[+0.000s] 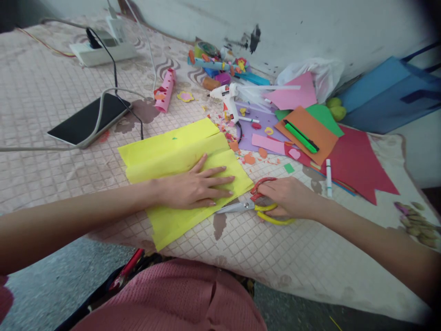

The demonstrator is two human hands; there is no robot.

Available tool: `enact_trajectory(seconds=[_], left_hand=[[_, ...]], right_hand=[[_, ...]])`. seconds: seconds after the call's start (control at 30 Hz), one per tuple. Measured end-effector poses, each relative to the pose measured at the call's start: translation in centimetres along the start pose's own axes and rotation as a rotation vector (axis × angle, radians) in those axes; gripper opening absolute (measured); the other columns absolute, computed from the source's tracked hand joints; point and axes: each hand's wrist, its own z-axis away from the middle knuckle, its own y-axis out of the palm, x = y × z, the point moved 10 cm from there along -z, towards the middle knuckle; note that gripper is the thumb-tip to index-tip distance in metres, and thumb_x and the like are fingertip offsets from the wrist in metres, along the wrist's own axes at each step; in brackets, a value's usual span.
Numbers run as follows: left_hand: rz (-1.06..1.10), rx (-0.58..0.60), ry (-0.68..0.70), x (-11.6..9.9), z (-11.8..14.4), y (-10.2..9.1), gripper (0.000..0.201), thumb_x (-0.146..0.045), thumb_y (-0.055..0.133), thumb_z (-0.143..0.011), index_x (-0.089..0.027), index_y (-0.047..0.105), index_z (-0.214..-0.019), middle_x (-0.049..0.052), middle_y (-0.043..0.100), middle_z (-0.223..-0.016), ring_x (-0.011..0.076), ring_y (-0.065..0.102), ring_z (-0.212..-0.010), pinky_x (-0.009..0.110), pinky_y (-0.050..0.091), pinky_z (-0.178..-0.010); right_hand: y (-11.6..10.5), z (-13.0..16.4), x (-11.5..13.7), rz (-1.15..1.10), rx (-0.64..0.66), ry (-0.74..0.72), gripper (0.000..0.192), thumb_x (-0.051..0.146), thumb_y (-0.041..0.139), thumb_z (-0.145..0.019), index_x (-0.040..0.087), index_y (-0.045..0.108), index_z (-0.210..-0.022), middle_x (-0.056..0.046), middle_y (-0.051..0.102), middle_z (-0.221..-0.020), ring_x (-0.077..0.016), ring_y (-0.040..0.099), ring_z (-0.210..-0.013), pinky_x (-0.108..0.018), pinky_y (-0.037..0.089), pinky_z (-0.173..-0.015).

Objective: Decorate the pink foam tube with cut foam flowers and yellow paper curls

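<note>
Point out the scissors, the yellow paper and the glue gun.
scissors point(257, 207): head view, on the pivot by the handles.
yellow paper point(172, 149): head view, on its upper folded panel.
glue gun point(228, 94): head view, on its white body.

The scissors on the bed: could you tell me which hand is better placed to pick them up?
Probably the right hand: its fingers already rest on the scissors at the handles. The left hand lies flat on the yellow paper, pinning it.

No readable text, labels or numbers anywhere.
</note>
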Motion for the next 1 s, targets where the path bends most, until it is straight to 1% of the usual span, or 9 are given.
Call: enact_trajectory(seconds=[0.2,0.37,0.57,0.7,0.87,1.0], left_hand=[[-0.001,0.016,0.000,0.0,0.0,0.0,0.042,-0.036,0.035,-0.094,-0.035,0.035,-0.136,-0.001,0.021,-0.150,0.0251,0.011,-0.139,0.056,-0.010,-0.107],[-0.009,-0.011,0.011,-0.2,0.0,-0.2,0.042,-0.034,0.036,-0.093,-0.034,0.037,-0.135,0.000,0.023,-0.149,0.0268,0.014,-0.138,0.057,-0.008,-0.107],[-0.027,-0.010,0.011,-0.2,0.0,-0.1,0.042,-0.035,0.035,-0.094,-0.034,0.036,-0.135,-0.001,0.021,-0.150,0.0260,0.013,-0.138,0.057,-0.008,-0.107],[-0.021,-0.022,0.008,-0.1,0.0,-0.1,0.042,-0.036,0.036,-0.093,-0.035,0.035,-0.136,0.000,0.023,-0.150,0.0255,0.014,-0.138,0.056,-0.007,-0.108],[-0.020,0.016,0.002,-0.1,0.0,0.1,0.043,-0.036,0.032,-0.094,-0.035,0.033,-0.137,-0.001,0.022,-0.150,0.0263,0.011,-0.139,0.057,-0.010,-0.107],[-0.017,0.010,0.007,-0.2,0.0,-0.1,0.043,-0.036,0.033,-0.094,-0.035,0.033,-0.137,-0.001,0.022,-0.150,0.0274,0.012,-0.138,0.058,-0.009,-0.106]], right_hand=[[-0.5,-0.2,-0.1,-0.063,0.022,0.042,0.031,0.042,0.057,-0.074,0.015,0.053,-0.089,-0.012,0.064,-0.092,-0.0235,0.060,-0.077,-0.031,0.041,-0.062],[-0.5,-0.6,0.1,-0.082,0.036,0.057,0.032,0.040,0.057,-0.075,0.014,0.054,-0.092,-0.012,0.064,-0.095,-0.0249,0.060,-0.080,-0.032,0.042,-0.065],[-0.7,-1.2,0.8,-0.087,0.039,0.021,0.031,0.041,0.058,-0.073,0.014,0.054,-0.089,-0.010,0.064,-0.088,-0.0230,0.059,-0.075,-0.031,0.040,-0.062],[-0.5,-1.3,0.9,-0.064,0.035,0.006,0.034,0.044,0.060,-0.073,0.014,0.054,-0.088,-0.010,0.063,-0.087,-0.0229,0.059,-0.073,-0.031,0.039,-0.060],[0.1,-0.8,0.6,-0.055,0.043,0.020,0.032,0.044,0.058,-0.076,0.015,0.053,-0.087,-0.008,0.064,-0.081,-0.0207,0.060,-0.067,-0.028,0.035,-0.054],[-0.2,-0.9,0.7,-0.073,0.043,0.018,0.030,0.042,0.058,-0.075,0.015,0.054,-0.086,-0.008,0.064,-0.081,-0.0210,0.059,-0.069,-0.029,0.036,-0.057]])
